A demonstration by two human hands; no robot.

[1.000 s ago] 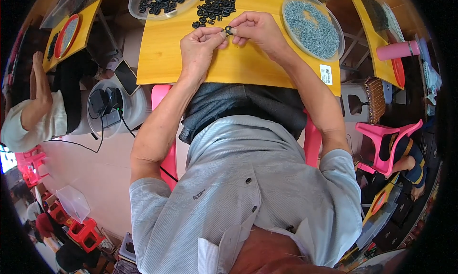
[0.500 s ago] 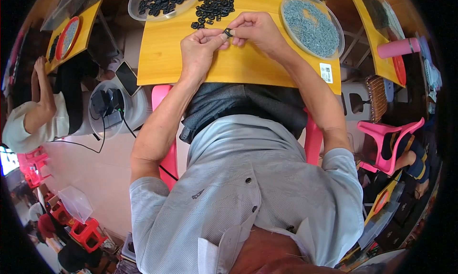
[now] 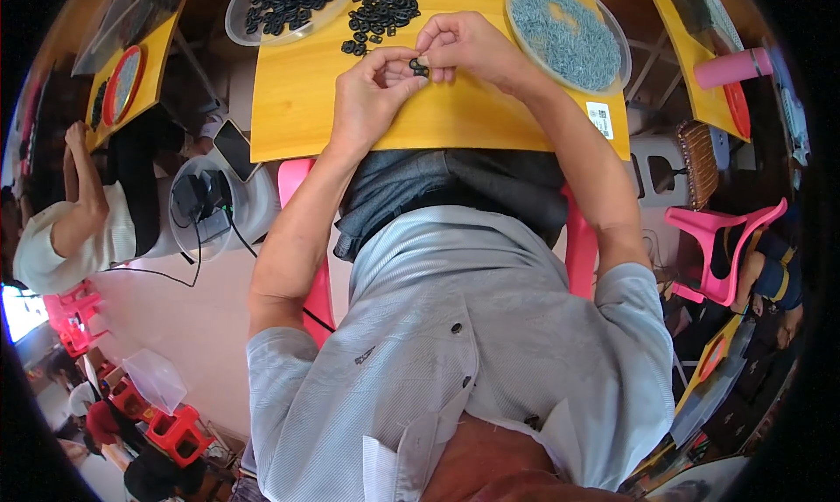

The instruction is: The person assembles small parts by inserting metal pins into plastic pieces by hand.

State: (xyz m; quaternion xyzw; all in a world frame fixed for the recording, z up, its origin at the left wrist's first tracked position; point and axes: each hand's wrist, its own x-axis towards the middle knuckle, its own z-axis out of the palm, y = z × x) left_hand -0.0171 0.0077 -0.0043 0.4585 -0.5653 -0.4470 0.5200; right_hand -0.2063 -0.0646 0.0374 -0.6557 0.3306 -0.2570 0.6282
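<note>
Black rings (image 3: pixel 381 12), yellow table (image 3: pixel 302 91)

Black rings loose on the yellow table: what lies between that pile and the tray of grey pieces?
In the head view, the right hand partly; otherwise bare yellow table.

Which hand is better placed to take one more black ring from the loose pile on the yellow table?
Probably the right hand: it lies nearer the loose pile. The left hand sits lower.
</note>
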